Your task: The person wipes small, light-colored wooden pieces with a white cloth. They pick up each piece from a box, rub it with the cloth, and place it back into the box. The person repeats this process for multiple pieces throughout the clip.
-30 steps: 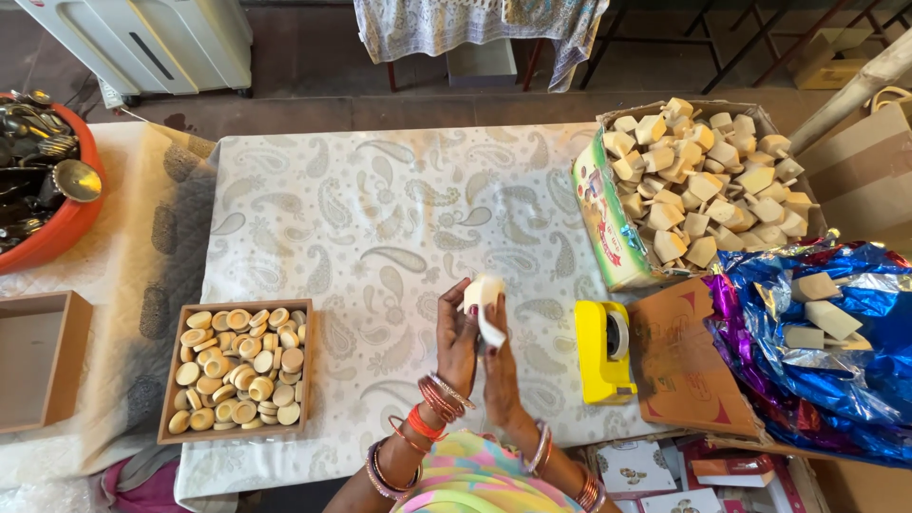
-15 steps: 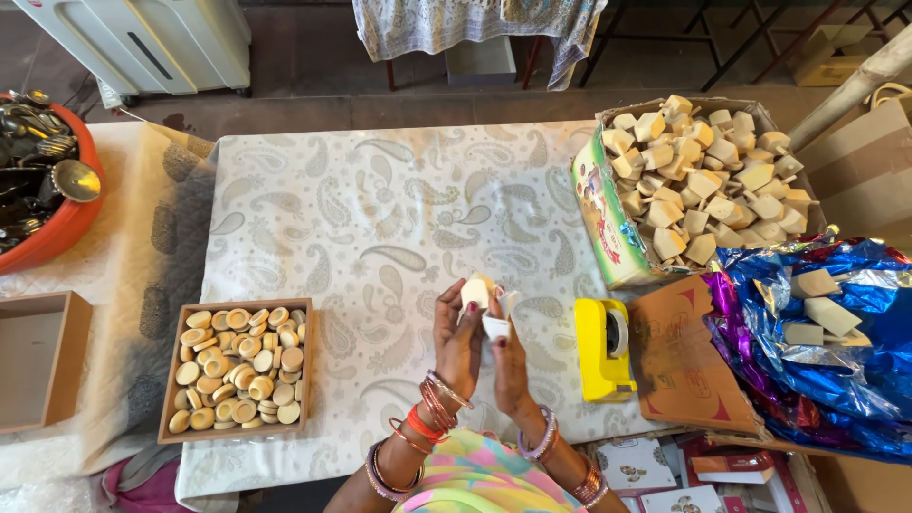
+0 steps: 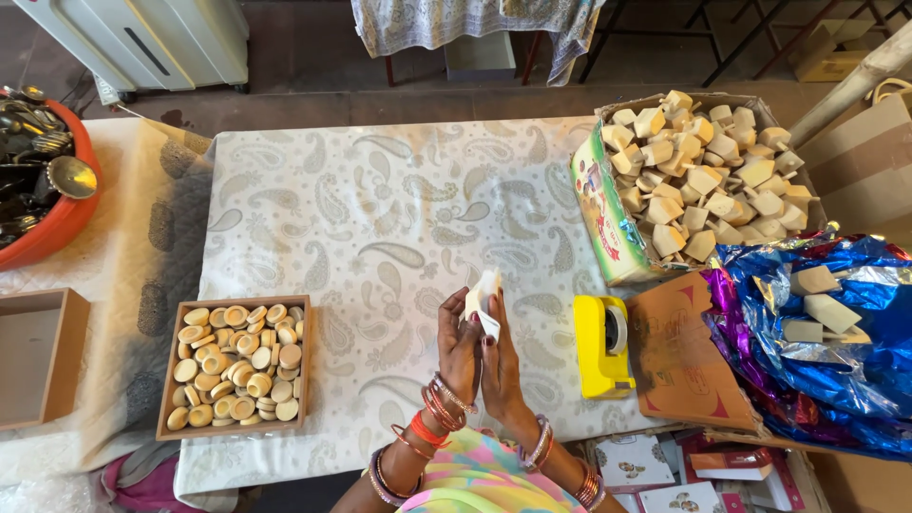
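While hands pinch wrapped piece, tablecloth bare beyond

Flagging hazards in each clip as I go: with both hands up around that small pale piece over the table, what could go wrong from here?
1. The small pale piece sits only at the fingertips of the left hand and right hand, above the patterned cloth; a loose grip could drop it.
2. The cardboard box is heaped with pale blocks past its rim, so reaching in could spill some.
3. The yellow tape dispenser lies close to the right hand and might get knocked.
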